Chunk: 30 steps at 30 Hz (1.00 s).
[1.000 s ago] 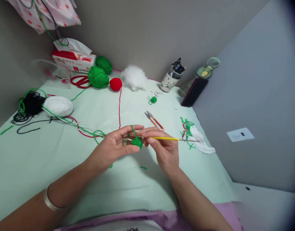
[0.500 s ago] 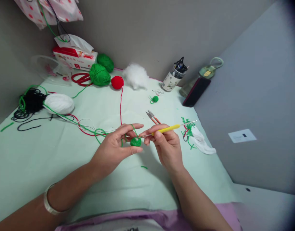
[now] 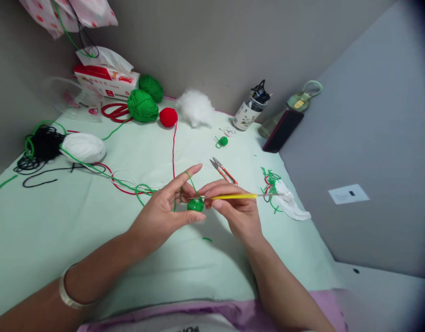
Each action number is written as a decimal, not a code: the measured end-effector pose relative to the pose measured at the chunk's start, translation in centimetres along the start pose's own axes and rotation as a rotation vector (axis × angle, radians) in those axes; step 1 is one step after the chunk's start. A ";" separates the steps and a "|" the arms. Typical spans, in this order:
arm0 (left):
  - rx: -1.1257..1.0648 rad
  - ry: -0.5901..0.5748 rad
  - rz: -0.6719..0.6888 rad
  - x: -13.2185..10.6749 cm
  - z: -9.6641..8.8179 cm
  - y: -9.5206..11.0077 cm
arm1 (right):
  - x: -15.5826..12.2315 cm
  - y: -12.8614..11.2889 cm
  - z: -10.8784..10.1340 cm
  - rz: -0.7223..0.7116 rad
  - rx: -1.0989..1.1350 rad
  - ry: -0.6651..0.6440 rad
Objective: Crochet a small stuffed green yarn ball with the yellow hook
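Note:
A small round green crochet piece (image 3: 195, 204) is pinched between the thumb and fingers of my left hand (image 3: 170, 203). Green yarn (image 3: 191, 179) runs from the piece up over my raised left index finger. My right hand (image 3: 235, 207) grips a crochet hook (image 3: 235, 196) by its yellow handle, held nearly level. Its metal tip lies at the top edge of the green piece; whether it passes through a stitch is too small to tell. Just beyond my right fingers lie orange-handled thread snips (image 3: 223, 171), blades apart.
Behind my hands sit green yarn balls (image 3: 143, 105), a red yarn ball (image 3: 168, 117), white stuffing (image 3: 195, 108) and a small green ball (image 3: 223, 141). White yarn (image 3: 83, 148) and black yarn (image 3: 46, 144) lie left. Yarn scraps (image 3: 270, 180), a phone (image 3: 283, 131) and a jar (image 3: 249, 113) are right.
The hook's yellow handle has swung down from a tilt to nearly level, its back end lower. My left index finger has lifted, drawing the green yarn up with it.

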State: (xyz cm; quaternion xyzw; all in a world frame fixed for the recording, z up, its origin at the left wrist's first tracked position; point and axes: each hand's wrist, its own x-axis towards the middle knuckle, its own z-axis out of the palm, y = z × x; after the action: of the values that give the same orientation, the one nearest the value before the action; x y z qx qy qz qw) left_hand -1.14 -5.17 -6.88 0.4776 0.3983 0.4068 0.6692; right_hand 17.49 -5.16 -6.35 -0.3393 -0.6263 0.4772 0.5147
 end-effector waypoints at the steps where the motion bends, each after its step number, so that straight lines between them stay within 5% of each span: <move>1: -0.004 -0.006 0.001 0.0 0.0 0.0 | 0.0 -0.1 0.0 -0.007 -0.014 -0.003; 9: 0.060 -0.016 0.026 0.0 -0.4 0.1 | -0.4 0.5 0.3 0.000 0.057 0.132; 19: 0.127 -0.026 0.044 0.2 -0.7 -0.3 | -0.2 0.4 -0.1 0.136 0.247 0.069; 30: 0.144 0.003 0.015 0.3 -0.4 -0.1 | -0.4 0.2 -0.6 0.068 0.129 0.008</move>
State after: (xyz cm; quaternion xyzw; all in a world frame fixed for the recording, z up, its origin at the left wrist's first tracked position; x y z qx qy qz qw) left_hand -1.42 -4.81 -7.11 0.5271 0.4238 0.3826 0.6294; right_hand 18.10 -5.30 -6.64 -0.3283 -0.5802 0.5325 0.5215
